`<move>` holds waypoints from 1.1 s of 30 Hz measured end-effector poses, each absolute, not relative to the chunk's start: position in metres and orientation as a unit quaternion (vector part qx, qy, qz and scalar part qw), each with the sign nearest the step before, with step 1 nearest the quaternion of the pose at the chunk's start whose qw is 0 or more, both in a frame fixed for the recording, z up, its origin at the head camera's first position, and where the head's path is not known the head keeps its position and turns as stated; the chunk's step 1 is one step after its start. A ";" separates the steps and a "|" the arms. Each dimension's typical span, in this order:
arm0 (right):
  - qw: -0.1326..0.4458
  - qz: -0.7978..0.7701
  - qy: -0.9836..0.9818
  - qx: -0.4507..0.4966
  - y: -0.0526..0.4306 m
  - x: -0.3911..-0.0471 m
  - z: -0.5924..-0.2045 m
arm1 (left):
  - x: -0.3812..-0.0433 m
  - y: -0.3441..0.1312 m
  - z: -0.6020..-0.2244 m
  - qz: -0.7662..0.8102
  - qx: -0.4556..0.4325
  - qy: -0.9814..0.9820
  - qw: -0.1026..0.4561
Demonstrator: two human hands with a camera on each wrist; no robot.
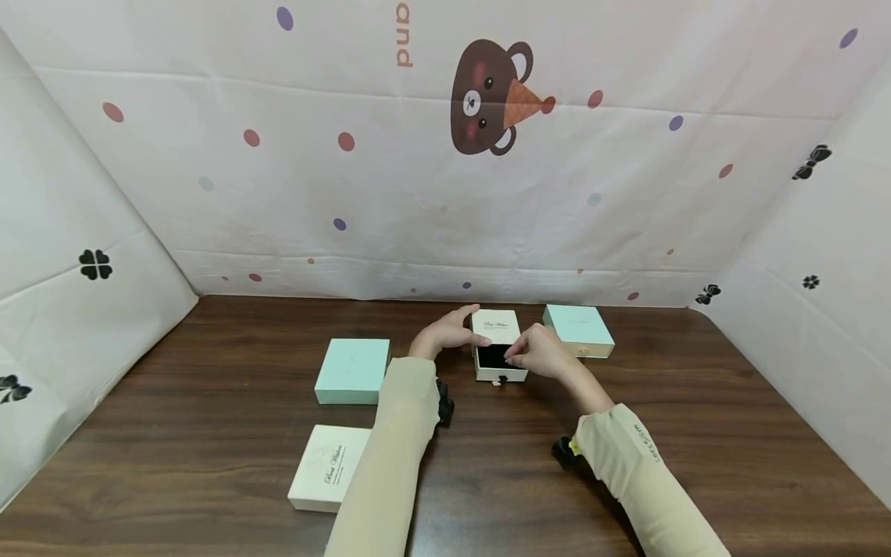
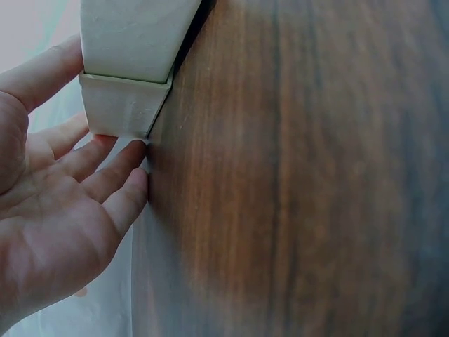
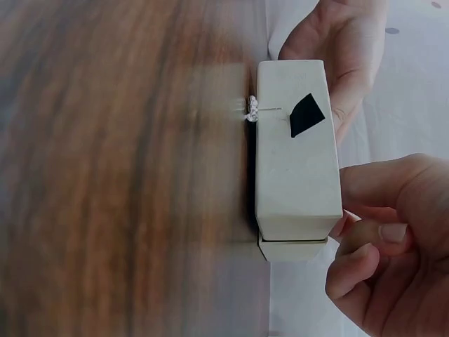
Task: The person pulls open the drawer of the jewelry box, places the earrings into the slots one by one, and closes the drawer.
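Observation:
A small white drawer box [image 1: 503, 319] with printed lettering stands at the back of the table, its drawer [image 1: 501, 375] pulled out toward me and lined in black. My left hand [image 1: 448, 333] holds the box, with the thumb over its top and the other fingers at its far end. The fingertips of my right hand [image 1: 543, 354] dip into the drawer at its right side; the drawer wall hides whether they pinch anything. On the drawer front is a black ribbon tab [image 3: 307, 116]. Beside its lower edge is a small sparkly piece with a thin pin [image 3: 252, 109].
A mint box [image 1: 579, 325] stands right of the drawer box, close to my right hand. Another mint box [image 1: 353, 370] lies to the left, and a white lettered box [image 1: 327, 468] nearer me, partly behind my left sleeve. Printed cloth [image 1: 390, 193] walls the table's back and sides.

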State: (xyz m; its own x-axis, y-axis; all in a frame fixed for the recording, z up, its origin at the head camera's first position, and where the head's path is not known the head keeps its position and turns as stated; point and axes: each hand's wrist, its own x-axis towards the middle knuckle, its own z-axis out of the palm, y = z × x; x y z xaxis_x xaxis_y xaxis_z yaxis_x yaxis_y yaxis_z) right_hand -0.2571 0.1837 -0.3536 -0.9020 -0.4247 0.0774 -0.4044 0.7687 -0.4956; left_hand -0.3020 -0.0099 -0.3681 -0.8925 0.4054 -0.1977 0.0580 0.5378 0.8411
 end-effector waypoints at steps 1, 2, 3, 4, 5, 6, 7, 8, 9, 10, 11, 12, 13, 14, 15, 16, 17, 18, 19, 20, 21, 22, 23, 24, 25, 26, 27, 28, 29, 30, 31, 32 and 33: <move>0.020 -0.263 0.940 -0.218 0.184 -0.257 -0.354 | -0.302 -0.010 -0.368 0.461 0.136 0.857 0.188; 0.023 -0.272 0.938 -0.213 0.185 -0.257 -0.355 | -0.302 -0.009 -0.369 0.460 0.136 0.857 0.189; 0.031 -0.286 0.936 -0.203 0.187 -0.257 -0.355 | -0.302 -0.009 -0.369 0.460 0.136 0.857 0.189; 0.040 -0.303 0.933 -0.191 0.188 -0.257 -0.356 | -0.302 -0.009 -0.369 0.459 0.137 0.857 0.189; 0.052 -0.325 0.928 -0.176 0.190 -0.257 -0.357 | -0.302 -0.009 -0.369 0.458 0.138 0.858 0.189; 0.065 -0.348 0.921 -0.163 0.192 -0.257 -0.357 | -0.302 -0.009 -0.369 0.458 0.138 0.858 0.188; 0.078 -0.374 0.912 -0.148 0.193 -0.256 -0.358 | -0.302 -0.009 -0.369 0.457 0.138 0.858 0.188; 0.091 -0.398 0.903 -0.135 0.195 -0.255 -0.358 | -0.302 -0.010 -0.369 0.457 0.138 0.859 0.187; 0.101 -0.418 0.894 -0.123 0.196 -0.255 -0.357 | -0.302 -0.010 -0.368 0.456 0.139 0.859 0.187; 0.110 -0.434 0.887 -0.116 0.197 -0.253 -0.357 | -0.302 -0.010 -0.368 0.457 0.140 0.858 0.187; 0.118 -0.449 0.879 -0.110 0.198 -0.252 -0.356 | -0.302 -0.010 -0.368 0.456 0.141 0.858 0.187; 0.124 -0.458 0.873 -0.109 0.199 -0.251 -0.356 | -0.302 -0.010 -0.367 0.457 0.141 0.858 0.187; 0.130 -0.466 0.869 -0.105 0.199 -0.250 -0.355 | -0.302 -0.011 -0.367 0.458 0.142 0.858 0.187; 0.134 -0.470 0.866 -0.105 0.200 -0.248 -0.355 | -0.302 -0.011 -0.367 0.458 0.142 0.857 0.188; 0.138 -0.474 0.863 -0.104 0.201 -0.247 -0.354 | -0.302 -0.011 -0.366 0.459 0.143 0.856 0.188; 0.141 -0.477 0.861 -0.105 0.202 -0.246 -0.354 | -0.302 -0.011 -0.366 0.460 0.144 0.856 0.188; 0.143 -0.480 0.859 -0.107 0.202 -0.244 -0.353 | -0.302 -0.011 -0.366 0.460 0.145 0.856 0.188; 0.143 -0.480 0.858 -0.109 0.203 -0.243 -0.353 | -0.301 -0.011 -0.365 0.461 0.146 0.855 0.188; 0.143 -0.480 0.858 -0.114 0.204 -0.242 -0.353 | -0.301 -0.011 -0.365 0.461 0.148 0.855 0.188; 0.144 -0.479 0.858 -0.117 0.204 -0.241 -0.353 | -0.301 -0.011 -0.365 0.460 0.149 0.855 0.188; 0.144 -0.478 0.859 -0.119 0.205 -0.241 -0.353 | -0.301 -0.011 -0.365 0.461 0.151 0.854 0.189; 0.144 -0.475 0.860 -0.121 0.205 -0.240 -0.353 | -0.301 -0.011 -0.365 0.460 0.153 0.854 0.189; 0.146 -0.469 0.862 -0.125 0.205 -0.239 -0.353 | -0.301 -0.011 -0.365 0.460 0.153 0.854 0.190; 0.148 -0.463 0.865 -0.127 0.205 -0.238 -0.353 | -0.301 -0.011 -0.365 0.460 0.152 0.854 0.191; 0.152 -0.454 0.868 -0.132 0.206 -0.238 -0.354 | -0.301 -0.011 -0.365 0.461 0.151 0.853 0.192; 0.155 -0.446 0.872 -0.133 0.205 -0.237 -0.354 | -0.301 -0.011 -0.365 0.463 0.150 0.852 0.194; 0.160 -0.436 0.875 -0.140 0.205 -0.237 -0.354 | -0.302 -0.011 -0.365 0.465 0.149 0.851 0.196; 0.164 -0.425 0.878 -0.148 0.205 -0.236 -0.354 | -0.302 -0.011 -0.366 0.466 0.148 0.850 0.197; 0.168 -0.416 0.880 -0.155 0.204 -0.236 -0.354 | -0.302 -0.011 -0.366 0.466 0.147 0.850 0.198; 0.173 -0.410 0.881 -0.160 0.204 -0.236 -0.354 | -0.302 -0.011 -0.366 0.466 0.147 0.850 0.198; 0.176 -0.406 0.881 -0.167 0.204 -0.235 -0.354 | -0.302 -0.011 -0.366 0.466 0.148 0.849 0.198; 0.179 -0.404 0.880 -0.174 0.203 -0.235 -0.354 | -0.302 -0.011 -0.367 0.465 0.150 0.850 0.196; 0.181 -0.403 0.879 -0.181 0.203 -0.235 -0.355 | -0.302 -0.010 -0.367 0.463 0.152 0.851 0.195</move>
